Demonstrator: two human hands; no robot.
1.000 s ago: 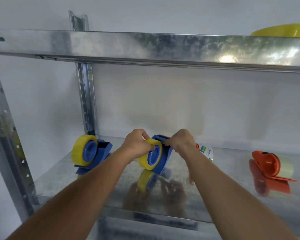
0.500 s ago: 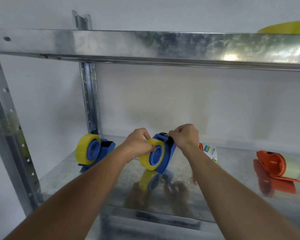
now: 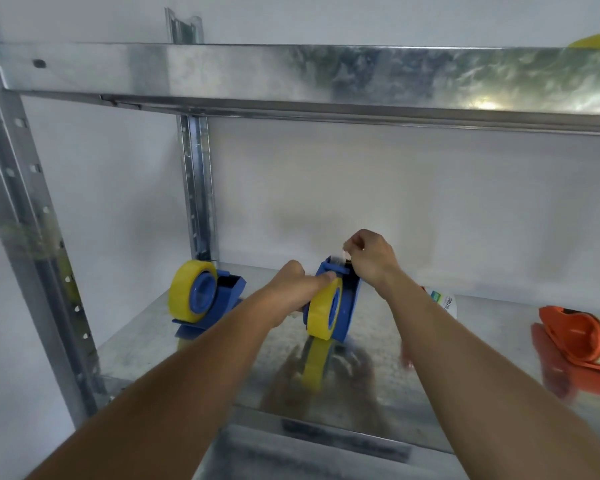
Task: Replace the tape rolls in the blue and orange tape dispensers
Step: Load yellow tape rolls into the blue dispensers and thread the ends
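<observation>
Hands on blue dispenser (image 3: 347,306), left hand (image 3: 293,289) gripping yellow roll (image 3: 323,313), right hand (image 3: 369,259) now raised, pinching tape end.

Only one thing carries lettering: a white label (image 3: 445,303) on an object lying on the metal shelf (image 3: 465,341) behind the right forearm. It bears a small green square mark and a line of dark letters running sideways, possibly a brand name, but the print is too small and blurred to read with any certainty.
</observation>
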